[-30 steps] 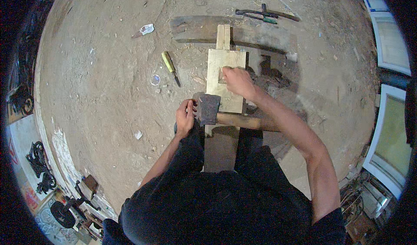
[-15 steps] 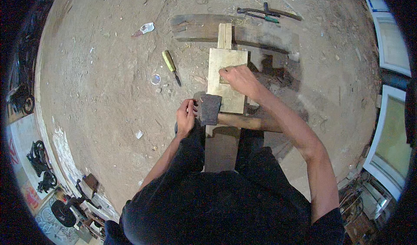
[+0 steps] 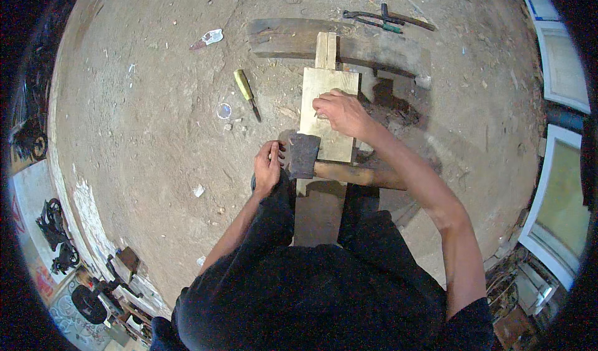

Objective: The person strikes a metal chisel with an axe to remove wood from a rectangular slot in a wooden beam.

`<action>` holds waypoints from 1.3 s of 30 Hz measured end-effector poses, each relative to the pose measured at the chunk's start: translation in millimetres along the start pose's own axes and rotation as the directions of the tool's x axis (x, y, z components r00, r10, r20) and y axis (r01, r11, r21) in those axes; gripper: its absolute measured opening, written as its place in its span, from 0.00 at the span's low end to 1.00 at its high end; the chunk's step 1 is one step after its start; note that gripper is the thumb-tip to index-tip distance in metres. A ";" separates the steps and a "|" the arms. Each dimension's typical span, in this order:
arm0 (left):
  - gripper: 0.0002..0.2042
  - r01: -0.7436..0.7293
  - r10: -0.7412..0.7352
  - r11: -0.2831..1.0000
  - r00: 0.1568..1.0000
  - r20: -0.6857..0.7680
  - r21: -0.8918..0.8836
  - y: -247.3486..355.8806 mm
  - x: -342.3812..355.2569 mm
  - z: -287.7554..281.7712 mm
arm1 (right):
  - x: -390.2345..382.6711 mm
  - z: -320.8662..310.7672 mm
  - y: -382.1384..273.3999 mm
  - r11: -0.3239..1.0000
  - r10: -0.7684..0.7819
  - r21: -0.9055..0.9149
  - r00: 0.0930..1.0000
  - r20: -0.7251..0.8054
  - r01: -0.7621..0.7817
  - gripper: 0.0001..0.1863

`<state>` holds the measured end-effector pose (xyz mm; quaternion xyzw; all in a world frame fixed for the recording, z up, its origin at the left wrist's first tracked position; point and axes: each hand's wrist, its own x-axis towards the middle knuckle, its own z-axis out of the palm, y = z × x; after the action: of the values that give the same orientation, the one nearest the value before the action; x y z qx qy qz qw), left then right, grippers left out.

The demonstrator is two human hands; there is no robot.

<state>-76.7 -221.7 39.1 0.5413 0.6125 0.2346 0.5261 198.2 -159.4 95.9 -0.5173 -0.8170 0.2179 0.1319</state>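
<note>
A pale wooden board (image 3: 327, 142), with a split narrow piece (image 3: 326, 49) extending from its far end, lies between my knees over a darker plank (image 3: 319, 220). My right hand (image 3: 341, 111) is on the board, fingers bent and pinched over a cut spot; whatever is between them is too small to make out. An axe head (image 3: 304, 155) with a wooden handle (image 3: 352, 173) lies across the board's near end. Beside the axe head, my left hand (image 3: 269, 164) rests with loosely bent, parted fingers. A chisel-like tool with a yellow handle (image 3: 243, 83) lies on the floor to the left.
A weathered beam (image 3: 286, 36) lies crosswise beyond the board, with dark long-handled tools (image 3: 374, 18) behind it. A foil scrap (image 3: 212, 36) is on the dirt floor (image 3: 149, 139). White-framed panes (image 3: 554, 195) line the right edge; assorted hardware (image 3: 90, 304) sits at lower left.
My right hand's fingers have shifted slightly on the board, the knuckles bending higher. The floor and objects sit slightly higher and farther right in view. My left hand stays beside the axe head.
</note>
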 end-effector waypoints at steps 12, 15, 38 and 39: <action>0.17 -0.024 0.024 1.000 1.000 -0.003 -0.010 0.2 -0.4 0.6 | 1.3 -0.1 6.7 0.977 0.185 0.086 0.978 0.100 -0.194 0.06; 0.17 0.009 -0.009 1.000 1.000 0.029 0.000 5.5 -0.7 -2.0 | 1.5 10.2 8.4 0.983 0.184 -0.023 0.973 0.139 -0.182 0.06; 0.17 -0.023 0.024 0.999 1.000 0.009 -0.023 5.4 -2.1 0.3 | -0.3 10.6 5.3 0.959 0.169 0.222 0.985 0.045 -0.175 0.06; 0.17 -0.039 0.039 0.999 0.999 0.000 -0.022 4.7 -3.8 0.4 | -1.5 4.4 7.4 0.913 0.173 0.385 0.982 -0.070 -0.133 0.05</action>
<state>-74.9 -223.9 44.5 0.5474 0.5992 0.2513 0.5274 202.7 -159.0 88.5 -0.5551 -0.7087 0.3541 0.2534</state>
